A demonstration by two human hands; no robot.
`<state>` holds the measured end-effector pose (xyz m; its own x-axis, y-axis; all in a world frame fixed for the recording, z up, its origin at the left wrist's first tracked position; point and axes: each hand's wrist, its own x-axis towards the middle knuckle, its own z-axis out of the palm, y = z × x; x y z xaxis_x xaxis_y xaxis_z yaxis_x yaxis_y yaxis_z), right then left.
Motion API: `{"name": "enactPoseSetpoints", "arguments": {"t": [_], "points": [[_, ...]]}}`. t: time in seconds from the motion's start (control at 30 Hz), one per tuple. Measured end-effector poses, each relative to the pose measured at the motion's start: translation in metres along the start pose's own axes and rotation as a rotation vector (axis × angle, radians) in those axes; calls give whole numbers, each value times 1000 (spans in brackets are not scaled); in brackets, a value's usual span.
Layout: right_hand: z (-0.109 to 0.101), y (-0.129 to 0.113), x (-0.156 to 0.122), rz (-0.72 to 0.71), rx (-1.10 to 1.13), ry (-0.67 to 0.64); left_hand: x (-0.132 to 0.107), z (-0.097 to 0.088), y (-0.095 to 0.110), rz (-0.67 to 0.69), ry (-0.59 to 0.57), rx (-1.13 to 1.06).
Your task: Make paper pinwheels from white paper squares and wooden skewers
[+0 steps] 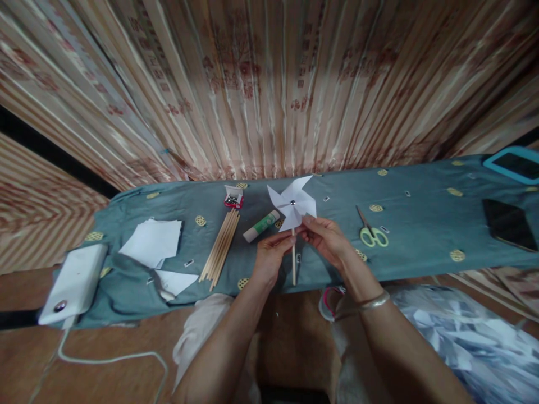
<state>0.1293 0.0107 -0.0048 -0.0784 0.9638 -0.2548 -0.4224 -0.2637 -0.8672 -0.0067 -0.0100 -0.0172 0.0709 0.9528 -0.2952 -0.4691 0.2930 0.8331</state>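
A white paper pinwheel point(302, 203) with a shiny round pin at its centre stands up from a thin wooden stick point(293, 272). My left hand point(272, 257) pinches the stick just under the paper blades. On the other side, my right hand point(326, 238) has its thumb and fingers closed at the pinwheel's lower right blade; the fingertips are partly hidden behind the paper. Close to my left hand lies a green and white glue stick point(261, 225). Left of that, several wooden sticks point(221, 247) lie in a bundle, below a small open red box of metal pins point(233, 197).
Scissors point(370, 231) with pale green handles lie right of my hands. White paper sheets point(152, 242) and a white corded device point(76, 283) are at the left. A dark phone point(508, 224) and a blue-framed tablet point(516, 165) lie far right. A clear bag point(467, 336) stands below right.
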Motion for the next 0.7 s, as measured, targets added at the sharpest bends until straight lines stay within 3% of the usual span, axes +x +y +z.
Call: {"name": "enactPoseSetpoints", "arguments": {"t": [0.17,0.3,0.5,0.7], "points": [[-4,-1,-5,-25,-39,31,3,-3,-2,-13,47,-5],[-6,-2,-10,-72,-222,34,4,-4,0,-7,39,-66],[-2,5,-23,-50,-440,-118,1,-3,8,-6,64,-146],[4,19,-35,-33,-463,-122,0,-3,11,5,84,-221]]}}
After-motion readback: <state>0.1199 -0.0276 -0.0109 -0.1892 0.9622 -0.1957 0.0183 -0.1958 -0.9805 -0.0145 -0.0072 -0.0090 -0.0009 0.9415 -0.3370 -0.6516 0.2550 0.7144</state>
